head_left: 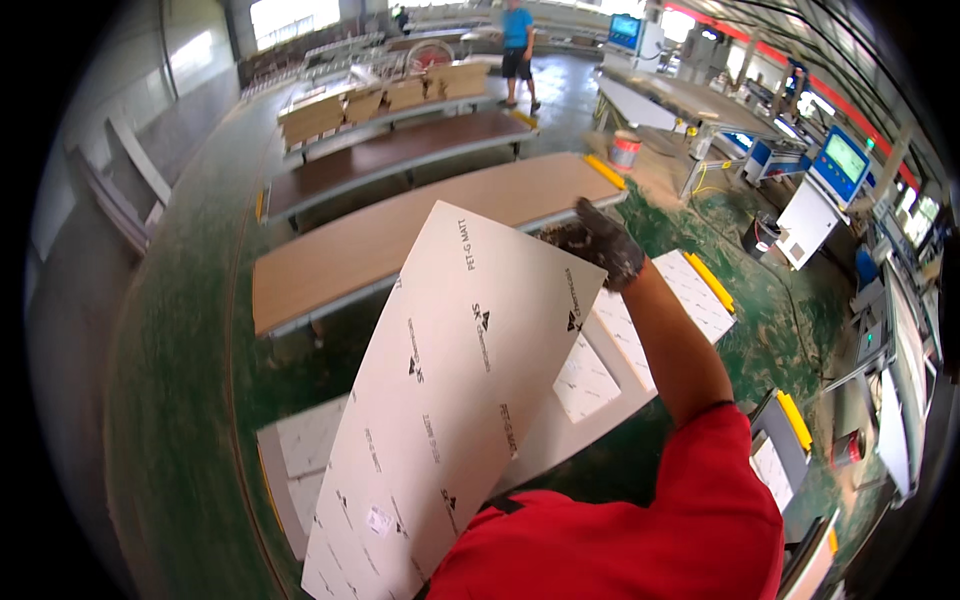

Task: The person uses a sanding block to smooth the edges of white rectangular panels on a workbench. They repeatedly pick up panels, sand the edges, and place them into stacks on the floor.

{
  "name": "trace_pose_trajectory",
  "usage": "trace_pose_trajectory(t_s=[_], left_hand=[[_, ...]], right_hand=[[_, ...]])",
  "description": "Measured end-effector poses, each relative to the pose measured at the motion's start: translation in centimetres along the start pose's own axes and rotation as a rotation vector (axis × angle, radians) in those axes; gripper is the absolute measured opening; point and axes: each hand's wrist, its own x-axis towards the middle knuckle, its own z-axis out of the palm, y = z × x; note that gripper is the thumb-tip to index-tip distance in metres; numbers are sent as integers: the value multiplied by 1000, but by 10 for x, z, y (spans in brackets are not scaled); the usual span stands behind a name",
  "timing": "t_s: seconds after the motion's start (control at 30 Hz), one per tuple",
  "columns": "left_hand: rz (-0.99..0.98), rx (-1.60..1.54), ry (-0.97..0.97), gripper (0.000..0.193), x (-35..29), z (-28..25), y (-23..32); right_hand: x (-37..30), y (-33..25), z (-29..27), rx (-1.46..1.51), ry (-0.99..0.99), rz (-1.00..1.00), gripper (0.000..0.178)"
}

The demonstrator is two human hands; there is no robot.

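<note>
A long white panel (440, 370), with dark print and a small label on its face, stands tilted in front of me and reaches down past the lower edge of the view. My right hand (612, 250), in a dark, dirty glove, is at the panel's far right corner. One part of the hand points up above the edge, while the other fingers go partly behind the panel, holding it there. No part of my left hand shows. Under the raised panel, a low roller table (545, 440) carries more white printed panels (585, 380).
Beyond lie a table with a light brown board (330, 270), one with a dark brown board (400, 150), and stacked boards (440, 85). A person (517, 50) in blue stands at the back. Machines with a screen (843, 165), a bucket (762, 235) and cables are at right.
</note>
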Motion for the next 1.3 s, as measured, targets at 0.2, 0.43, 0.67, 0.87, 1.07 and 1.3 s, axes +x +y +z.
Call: trace_pose_trajectory(t_s=[0.2, 0.43, 0.67, 0.87, 1.07, 1.3], left_hand=[[243, -81, -271, 79, 34, 108, 120], [316, -175, -464, 78, 30, 135, 190], [350, -279, -531, 78, 23, 133, 204], [349, -335, -585, 78, 13, 148, 212], [333, -456, -555, 78, 11, 140, 222], [318, -503, -497, 78, 4, 129, 233]], right_hand=[[-59, 64, 46, 519, -144, -486, 104], [-90, 105, 72, 541, -123, -648, 104], [-112, 155, 214, 145, 277, -554, 72], [-119, 156, 267, 153, 438, -659, 57], [-118, 167, 283, 33, 380, -750, 51], [-118, 160, 290, -7, 284, -673, 57]])
